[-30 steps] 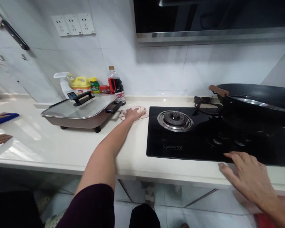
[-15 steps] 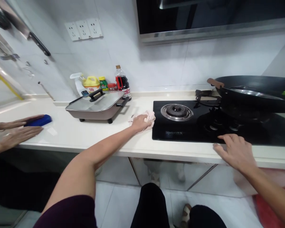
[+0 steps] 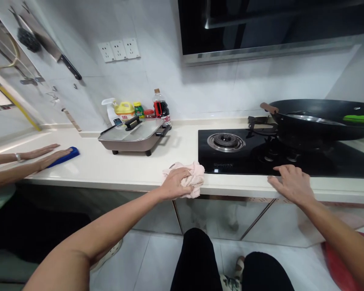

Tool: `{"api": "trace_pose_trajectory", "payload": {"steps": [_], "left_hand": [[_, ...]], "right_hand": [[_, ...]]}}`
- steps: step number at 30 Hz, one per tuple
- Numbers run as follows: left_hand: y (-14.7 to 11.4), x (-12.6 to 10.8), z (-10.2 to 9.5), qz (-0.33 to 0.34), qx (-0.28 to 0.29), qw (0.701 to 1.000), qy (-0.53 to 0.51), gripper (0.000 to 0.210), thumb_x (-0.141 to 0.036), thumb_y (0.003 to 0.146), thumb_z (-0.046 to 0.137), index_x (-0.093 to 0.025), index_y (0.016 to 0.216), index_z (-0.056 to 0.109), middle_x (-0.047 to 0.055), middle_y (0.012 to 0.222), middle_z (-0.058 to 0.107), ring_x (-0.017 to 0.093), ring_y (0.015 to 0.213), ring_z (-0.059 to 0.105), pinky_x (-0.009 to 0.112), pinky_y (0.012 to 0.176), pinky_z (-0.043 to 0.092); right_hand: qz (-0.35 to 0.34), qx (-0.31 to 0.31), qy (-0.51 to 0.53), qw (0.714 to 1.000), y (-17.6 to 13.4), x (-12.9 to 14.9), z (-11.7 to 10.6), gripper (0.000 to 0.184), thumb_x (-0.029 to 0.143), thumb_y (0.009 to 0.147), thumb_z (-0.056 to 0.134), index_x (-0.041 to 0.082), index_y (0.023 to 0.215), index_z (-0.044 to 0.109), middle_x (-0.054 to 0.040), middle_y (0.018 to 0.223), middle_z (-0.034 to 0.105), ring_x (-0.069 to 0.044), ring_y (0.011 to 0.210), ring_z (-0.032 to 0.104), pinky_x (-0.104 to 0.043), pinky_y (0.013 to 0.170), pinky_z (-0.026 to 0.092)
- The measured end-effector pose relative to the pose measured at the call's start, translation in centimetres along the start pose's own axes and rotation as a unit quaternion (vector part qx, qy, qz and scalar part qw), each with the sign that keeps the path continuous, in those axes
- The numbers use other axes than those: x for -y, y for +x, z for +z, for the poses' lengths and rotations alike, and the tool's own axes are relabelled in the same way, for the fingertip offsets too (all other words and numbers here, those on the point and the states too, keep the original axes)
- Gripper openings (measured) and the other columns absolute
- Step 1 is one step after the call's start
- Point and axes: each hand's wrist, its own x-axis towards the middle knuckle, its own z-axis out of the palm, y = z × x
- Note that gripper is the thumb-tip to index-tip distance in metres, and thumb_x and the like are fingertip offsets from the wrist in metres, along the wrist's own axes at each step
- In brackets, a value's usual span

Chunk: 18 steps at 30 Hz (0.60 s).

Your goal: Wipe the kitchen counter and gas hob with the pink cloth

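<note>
My left hand (image 3: 176, 184) is closed on a crumpled pale pink cloth (image 3: 195, 180). The cloth lies at the front edge of the white countertop (image 3: 133, 169), by the near left corner of the black gas stove (image 3: 204, 161). Part of it hangs over the edge. Fingers apart and holding nothing, my right hand (image 3: 293, 184) rests at the stove's front edge, near the control knobs (image 3: 269, 157). A black wok (image 3: 321, 125) with a wooden handle sits on the stove's right side, a lid and something green inside it.
A co-worker's hands (image 3: 54, 157) press a blue cloth (image 3: 67, 157) on the counter at left. An electric pan (image 3: 132, 141) with a glass lid stands before several bottles, including a dark sauce bottle (image 3: 161, 109). A range hood (image 3: 261, 28) overhangs the stove. A knife (image 3: 69, 66) hangs left.
My left hand has drawn the cloth toward me, from beside the stove to the counter's front edge. The co-worker's hands have separated, one staying on the blue cloth. My right hand has hardly moved.
</note>
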Motion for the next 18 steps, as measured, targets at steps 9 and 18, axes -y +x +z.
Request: {"api": "trace_pose_trajectory", "payload": {"steps": [9, 18], "left_hand": [[4.5, 0.3, 2.3, -0.196, -0.212, 0.942, -0.169, 0.035, -0.041, 0.093, 0.057, -0.021, 0.122, 0.059, 0.008, 0.119, 0.069, 0.025, 0.108, 0.068, 0.039, 0.095, 0.057], [13.1, -0.6, 3.9, -0.174, 0.032, 0.982, 0.065, 0.068, -0.059, 0.087, 0.063, -0.030, 0.148, 0.059, 0.011, 0.168, 0.040, 0.038, 0.155, 0.035, 0.059, 0.126, 0.024]], "right_hand": [[0.004, -0.014, 0.000, 1.000, 0.1, 0.2, 0.1, 0.058, 0.057, 0.094, 0.036, 0.018, 0.128, 0.063, -0.0143, 0.128, 0.058, -0.035, 0.119, 0.052, -0.055, 0.105, 0.041], [-0.029, -0.053, -0.001, 0.998, -0.1, 0.0, 0.6, 0.052, 0.054, 0.096, 0.038, 0.018, 0.123, 0.064, -0.0132, 0.124, 0.061, -0.033, 0.115, 0.055, -0.053, 0.102, 0.043]]}}
